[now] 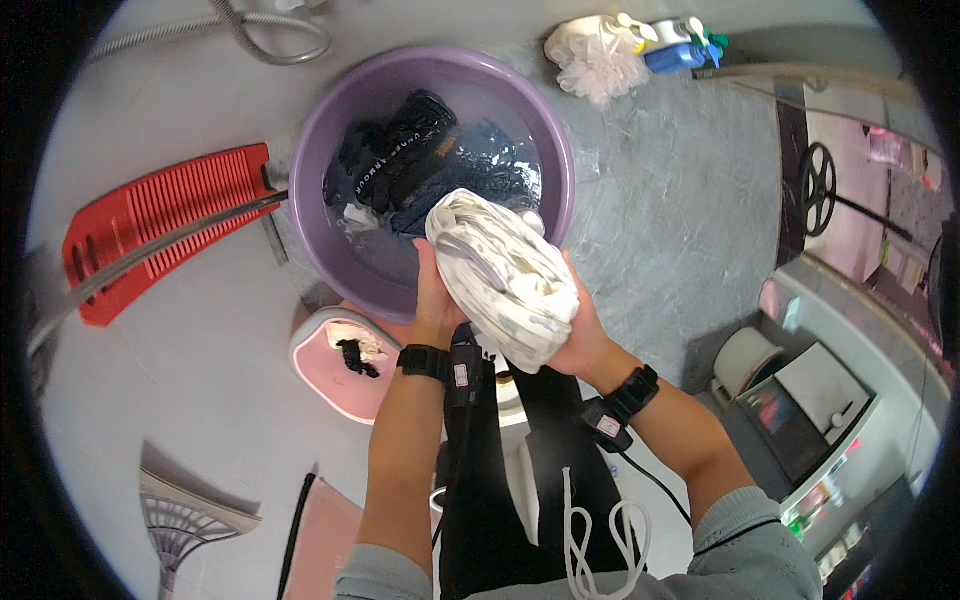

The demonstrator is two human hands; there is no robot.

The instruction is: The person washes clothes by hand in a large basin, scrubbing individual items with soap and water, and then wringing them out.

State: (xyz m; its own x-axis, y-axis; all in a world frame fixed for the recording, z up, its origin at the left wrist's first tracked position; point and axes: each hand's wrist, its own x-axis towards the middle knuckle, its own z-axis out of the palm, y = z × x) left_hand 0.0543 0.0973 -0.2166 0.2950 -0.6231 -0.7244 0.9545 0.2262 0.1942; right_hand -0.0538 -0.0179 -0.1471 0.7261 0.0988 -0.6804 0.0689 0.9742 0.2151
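Observation:
A folded, bundled white cloth with grey markings (505,280) is held between my two hands, over the near right rim of a purple basin (310,215). My left hand (435,295) grips its left side, with the thumb up along the edge. On the right side, my right hand (585,330) wraps round it, its fingers mostly hidden beneath. Cloudy water fills the basin, and dark wet clothes (400,150) lie in it. A small white piece (360,217) shows beside them at the left.
Left of the basin are a red slotted comb-shaped panel (170,225) and a metal bar. A pink bin (345,395) with scraps inside stands near my left forearm. Bottles (680,57) and a bath puff (600,70) lie at the far right; a broom (190,515) is at lower left.

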